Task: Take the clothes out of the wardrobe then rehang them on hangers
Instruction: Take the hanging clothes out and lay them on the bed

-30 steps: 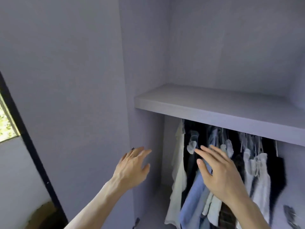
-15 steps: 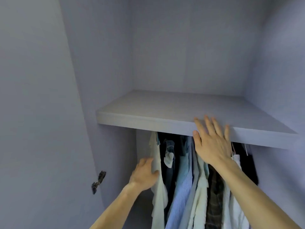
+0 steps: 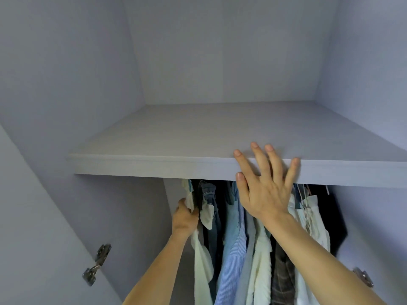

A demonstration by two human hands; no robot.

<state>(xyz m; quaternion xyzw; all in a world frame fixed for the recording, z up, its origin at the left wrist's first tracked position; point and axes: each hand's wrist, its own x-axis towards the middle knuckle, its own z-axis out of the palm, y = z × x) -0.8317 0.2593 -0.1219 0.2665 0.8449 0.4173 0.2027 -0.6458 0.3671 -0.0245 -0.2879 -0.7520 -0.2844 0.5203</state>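
Several garments hang in a row under a grey wardrobe shelf [image 3: 154, 166]: a white shirt [image 3: 201, 258] at the far left, then dark denim [image 3: 208, 194], a blue striped shirt [image 3: 233, 249], cream, plaid and black pieces. My left hand [image 3: 185, 216] grips the upper edge of the white shirt near its hanger. My right hand [image 3: 264, 186] is raised with fingers spread in front of the shelf's front edge, holding nothing. The hanging rail and most hanger hooks are hidden behind the shelf.
The shelf top [image 3: 220, 128] is bare, enclosed by grey back and side walls. An open wardrobe door stands at the left with a metal hinge [image 3: 97, 264]. Another hinge [image 3: 363, 279] sits on the right side wall.
My left hand has gone from open beside the white shirt to gripping its top. My right hand rose from the clothes to the shelf edge. The view tilted upward.
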